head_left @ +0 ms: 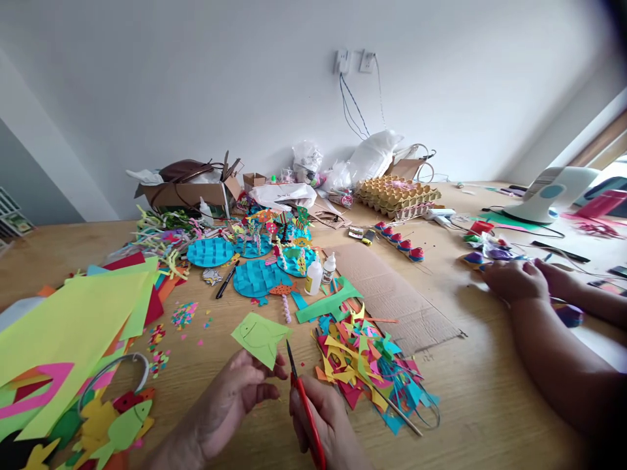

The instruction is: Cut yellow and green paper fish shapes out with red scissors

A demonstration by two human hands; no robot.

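Head view: The left hand (pixel 238 395) grasps the green paper (pixel 259 334) at its lower edge, above the table (pixel 206 349); a fish outline is drawn on the sheet. The right hand (pixel 326 411) grips the scissors (pixel 308 410) by their red handles, blades pointing up beside the sheet's right corner; contact between blade and sheet cannot be determined. Scraps (pixel 350 359) lie heaped to the right of the scissors, next to flat cardboard (pixel 392 294). Beyond the sheet are blue discs (pixel 259 277), a black marker (pixel 226 281) and two glue bottles (pixel 313 277), upright. Coloured sheets (pixel 93 307) are stacked at left, with fish cut-outs (pixel 128 427) nearer. At right, a co-worker's hands (pixel 516 281) are over small coloured items.
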